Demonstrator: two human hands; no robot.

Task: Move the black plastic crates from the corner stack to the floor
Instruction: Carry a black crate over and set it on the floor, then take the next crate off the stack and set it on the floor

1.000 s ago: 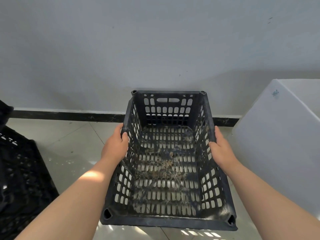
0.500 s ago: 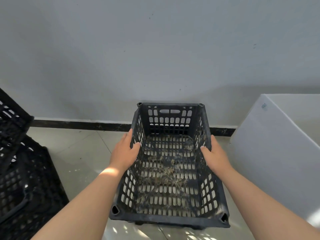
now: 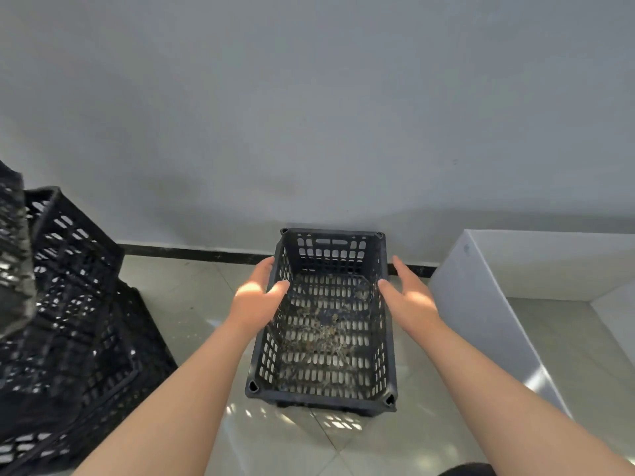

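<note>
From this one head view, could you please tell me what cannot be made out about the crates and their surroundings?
- Stack of crates, head view: the left and bottom frame edges cut it off, so its count and height are unclear.
- Crate on the floor: its underside is hidden by its own body, so contact with the tiles is uncertain.
- Dark shape at the bottom edge: mostly cropped, unidentifiable.
- White box: the right edge crops it.

A crate (image 3: 323,324) sits on the floor (image 3: 192,304) against the wall (image 3: 309,115). A stack (image 3: 68,321) of crates stands to its left, a box (image 3: 481,304) to its right. Hands (image 3: 256,298) (image 3: 410,298) flank the crate's sides.
</note>
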